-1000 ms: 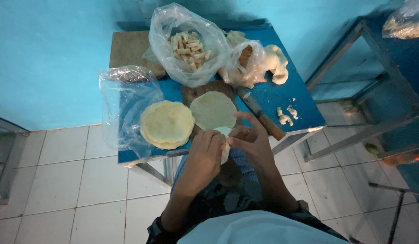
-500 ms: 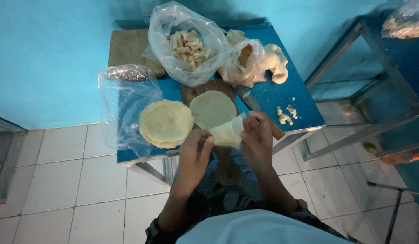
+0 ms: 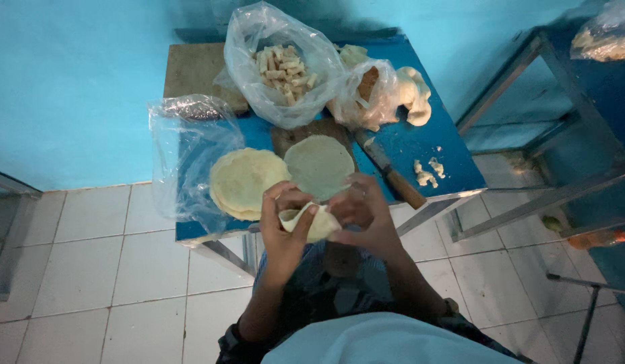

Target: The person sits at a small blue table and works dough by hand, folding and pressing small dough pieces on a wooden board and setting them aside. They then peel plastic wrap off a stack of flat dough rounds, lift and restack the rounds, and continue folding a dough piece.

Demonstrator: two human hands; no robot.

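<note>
Both of my hands hold a small pale dough wrapper (image 3: pixel 315 223) folded into a pocket, just in front of the blue table's near edge. My left hand (image 3: pixel 283 228) cups it from the left with fingers curled over its open rim. My right hand (image 3: pixel 367 216) pinches its right side. On the blue table (image 3: pixel 407 145) behind my hands lies a single round wrapper (image 3: pixel 319 165) on a dark wooden board, and a stack of round wrappers (image 3: pixel 243 180) sits to its left on clear plastic.
A clear bag of pale cut sticks (image 3: pixel 280 69) stands at the table's back, beside a second bag of pale pieces (image 3: pixel 380 91). A wooden-handled knife (image 3: pixel 392 176) lies right of the board, with dough scraps (image 3: pixel 427 172) nearby. A metal frame (image 3: pixel 541 195) stands to the right over white floor tiles.
My hands have drawn back from the table toward me with the wrapper. It was flat between them earlier and is now folded into a pocket shape.
</note>
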